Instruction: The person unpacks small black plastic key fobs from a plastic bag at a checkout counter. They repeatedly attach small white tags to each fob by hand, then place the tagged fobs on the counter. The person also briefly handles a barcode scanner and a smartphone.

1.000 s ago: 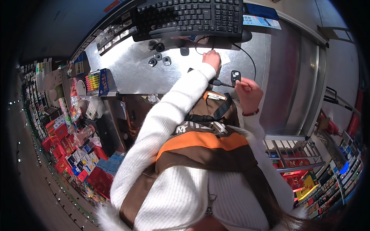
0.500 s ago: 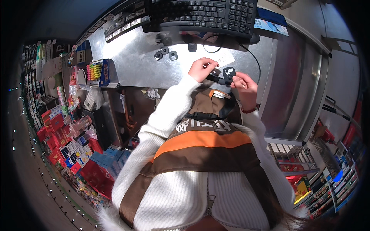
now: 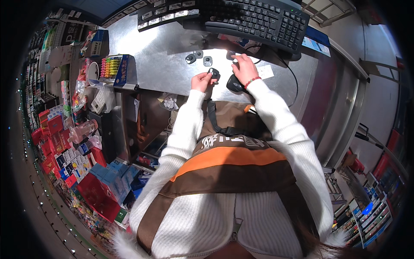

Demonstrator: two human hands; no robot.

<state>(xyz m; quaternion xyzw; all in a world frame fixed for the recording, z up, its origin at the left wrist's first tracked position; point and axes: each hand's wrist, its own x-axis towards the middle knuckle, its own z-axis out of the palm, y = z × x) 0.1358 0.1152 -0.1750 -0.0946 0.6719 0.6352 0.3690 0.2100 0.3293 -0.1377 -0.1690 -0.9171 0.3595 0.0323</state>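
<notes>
My left hand (image 3: 201,81) is closed in a pinch on a black security tag (image 3: 214,74) with a pale patch, just above the near edge of the metal counter (image 3: 159,64). To its right, my right hand (image 3: 245,70) reaches forward, fingers apart, its fingertips at another dark tag (image 3: 231,55) lying on the counter. Beneath the right wrist rests a black handheld device (image 3: 235,84), partly covered. Beyond the left hand lie more rounded black tags, among them one tag (image 3: 207,61) with a round knob.
A black keyboard (image 3: 258,21) stands at the far side, with a cable (image 3: 295,82) curving down on the right. White paper (image 3: 266,71) lies beside the right hand. Left on the counter is a box of colourful sticks (image 3: 111,67). A bag (image 3: 228,114) hangs before me.
My right hand has let go of the pale-patched tag and moved forward to a tag on the counter. My left hand has moved left and now holds a tag.
</notes>
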